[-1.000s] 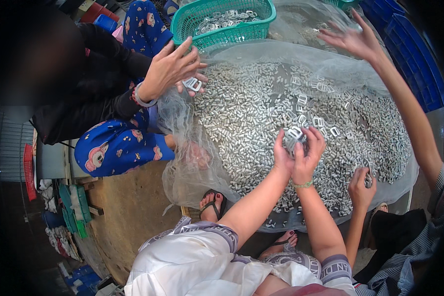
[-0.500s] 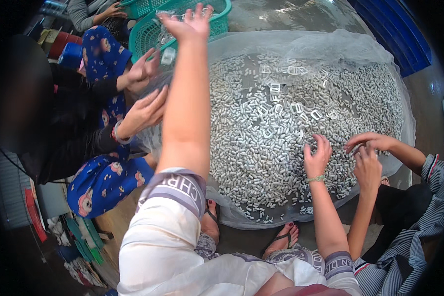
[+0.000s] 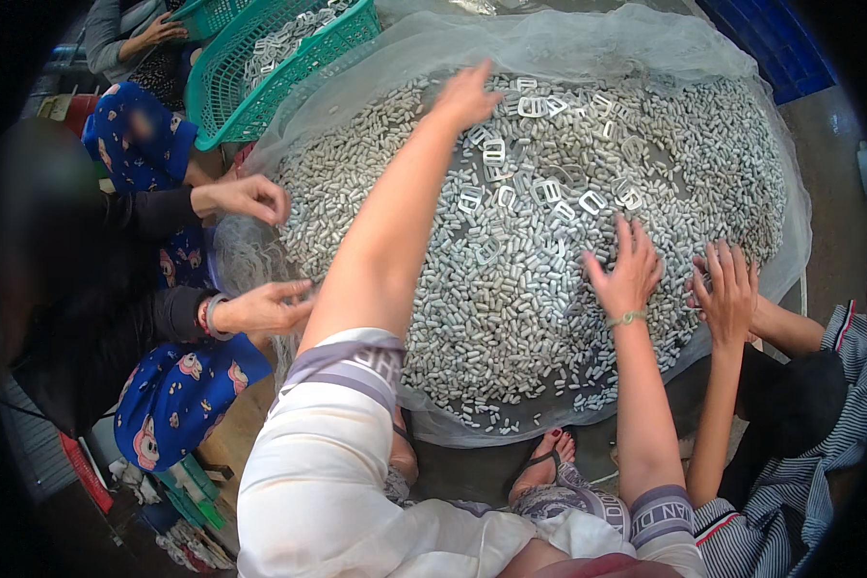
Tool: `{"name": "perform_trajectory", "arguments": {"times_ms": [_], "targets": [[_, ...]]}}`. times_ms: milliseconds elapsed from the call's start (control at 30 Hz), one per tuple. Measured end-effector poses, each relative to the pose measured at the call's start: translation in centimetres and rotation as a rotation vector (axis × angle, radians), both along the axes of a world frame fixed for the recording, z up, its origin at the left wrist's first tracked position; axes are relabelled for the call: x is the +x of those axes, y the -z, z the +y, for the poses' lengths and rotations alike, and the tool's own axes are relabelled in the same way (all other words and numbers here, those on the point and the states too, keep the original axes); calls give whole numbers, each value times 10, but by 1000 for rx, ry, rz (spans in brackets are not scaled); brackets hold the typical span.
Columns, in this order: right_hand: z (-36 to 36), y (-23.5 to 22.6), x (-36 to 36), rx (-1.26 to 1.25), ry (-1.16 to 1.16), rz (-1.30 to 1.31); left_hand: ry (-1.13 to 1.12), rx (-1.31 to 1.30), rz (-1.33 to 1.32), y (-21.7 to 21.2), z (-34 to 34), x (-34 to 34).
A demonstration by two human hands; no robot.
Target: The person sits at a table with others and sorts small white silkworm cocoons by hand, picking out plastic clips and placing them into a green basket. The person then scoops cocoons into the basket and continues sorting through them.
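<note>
head view: left hand (image 3: 467, 94) fingertips hidden, grip unclear; right hand (image 3: 629, 272) spread flat, maybe empty, on metal pieces (image 3: 511, 289).

A sheet of pale translucent netting (image 3: 742, 67) is spread over the floor (image 3: 828, 183), and a broad heap of small silvery metal pieces (image 3: 511, 289) is carried on it. Flat rectangular buckles (image 3: 549, 188) are scattered over the top of the heap. At the upper left a green plastic basket (image 3: 223, 106), partly filled with buckles, is set against the netting's edge.
</note>
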State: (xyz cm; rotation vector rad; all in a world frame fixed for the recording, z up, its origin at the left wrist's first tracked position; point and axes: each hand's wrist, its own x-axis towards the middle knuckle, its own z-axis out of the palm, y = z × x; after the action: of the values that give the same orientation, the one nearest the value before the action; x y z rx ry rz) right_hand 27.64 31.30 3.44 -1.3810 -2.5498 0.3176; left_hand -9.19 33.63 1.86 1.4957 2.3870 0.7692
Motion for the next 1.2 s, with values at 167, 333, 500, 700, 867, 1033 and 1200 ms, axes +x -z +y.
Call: {"name": "perform_trajectory", "arguments": {"times_ms": [167,333,500,700,867,1033,1200], "targets": [[59,9,-42,16,200,-74,-29,-39,64,21,49,97],[63,9,-65,-225,91,24,292,-204,-171,-9,11,120],[-2,6,-42,-279,-214,155,469,-269,-284,-12,-84,116],[-101,-39,-19,-273,-515,114,634,-221,-157,-44,-196,117],[-144,-36,-1,-271,-751,89,650,-314,-71,-66,-265,123],[-126,-29,-13,-157,-528,174,383,-179,-283,-61,-284,109],[-102,-14,-57,1,-519,34,161,-162,-311,-58,-279,112]]}}
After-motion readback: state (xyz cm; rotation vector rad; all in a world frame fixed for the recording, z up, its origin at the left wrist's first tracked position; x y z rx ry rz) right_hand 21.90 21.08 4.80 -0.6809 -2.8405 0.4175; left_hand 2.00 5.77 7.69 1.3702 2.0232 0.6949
